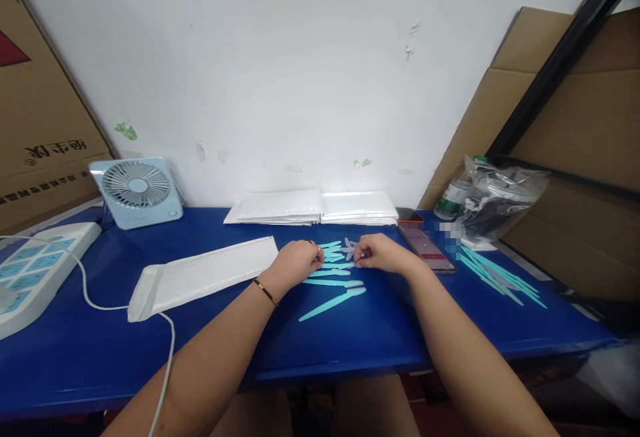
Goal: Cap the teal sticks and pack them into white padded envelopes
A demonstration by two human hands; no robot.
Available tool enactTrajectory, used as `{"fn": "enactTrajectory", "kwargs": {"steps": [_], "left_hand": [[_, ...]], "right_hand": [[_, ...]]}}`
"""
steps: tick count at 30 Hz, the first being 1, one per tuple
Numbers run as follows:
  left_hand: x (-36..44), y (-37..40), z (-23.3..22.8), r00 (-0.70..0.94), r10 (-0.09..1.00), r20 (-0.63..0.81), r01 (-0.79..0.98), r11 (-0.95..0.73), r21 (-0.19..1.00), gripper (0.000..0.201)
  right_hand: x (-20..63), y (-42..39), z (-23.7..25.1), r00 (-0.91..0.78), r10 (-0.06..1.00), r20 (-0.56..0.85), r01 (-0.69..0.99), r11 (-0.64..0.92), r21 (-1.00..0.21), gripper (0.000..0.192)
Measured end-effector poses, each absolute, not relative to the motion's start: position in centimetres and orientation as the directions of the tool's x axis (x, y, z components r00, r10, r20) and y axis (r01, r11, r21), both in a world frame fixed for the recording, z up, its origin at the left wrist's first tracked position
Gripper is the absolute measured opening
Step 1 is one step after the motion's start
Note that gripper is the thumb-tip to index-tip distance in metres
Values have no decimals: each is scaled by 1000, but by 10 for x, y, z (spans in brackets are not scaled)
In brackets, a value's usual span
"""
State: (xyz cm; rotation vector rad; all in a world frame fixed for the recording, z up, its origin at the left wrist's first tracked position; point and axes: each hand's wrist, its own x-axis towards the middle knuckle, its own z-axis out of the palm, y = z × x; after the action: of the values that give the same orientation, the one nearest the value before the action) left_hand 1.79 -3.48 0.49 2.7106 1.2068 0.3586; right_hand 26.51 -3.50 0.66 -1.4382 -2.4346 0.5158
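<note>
A row of thin teal eyebrow razors [333, 295] with paler blade ends lies in the middle of the blue table, and a few lilac ones [348, 248] are at its far end. My left hand [299, 260] is curled at the row's left side, fingertips closed at the handle end of a teal razor. Opposite it, my right hand [376, 253] pinches the blade end of that razor. The fingertips partly hide what they grip. Left of my left hand lies a white padded envelope [210, 273].
White envelopes [275, 207] are stacked against the wall. A phone [427, 249] and more teal razors [500, 275] lie to the right, near a bottle [453, 198] and a clear plastic bag [500, 200]. At left are a fan [137, 191], a power strip [47, 270] and a white cable [173, 337].
</note>
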Motion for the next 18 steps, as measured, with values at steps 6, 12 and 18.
{"fn": "enactTrajectory", "kwargs": {"steps": [6,12,18], "left_hand": [[20,-36,5,622,774,119,732,-629,262,11],[19,-34,2,623,775,104,718,-619,317,11],[19,-33,1,620,781,80,713,-603,359,13]], "right_hand": [[259,-40,12,-434,895,-100,795,328,-509,15],[257,-41,12,-424,893,-152,786,279,-552,16],[250,-42,9,-426,899,-102,786,312,-533,13]]}}
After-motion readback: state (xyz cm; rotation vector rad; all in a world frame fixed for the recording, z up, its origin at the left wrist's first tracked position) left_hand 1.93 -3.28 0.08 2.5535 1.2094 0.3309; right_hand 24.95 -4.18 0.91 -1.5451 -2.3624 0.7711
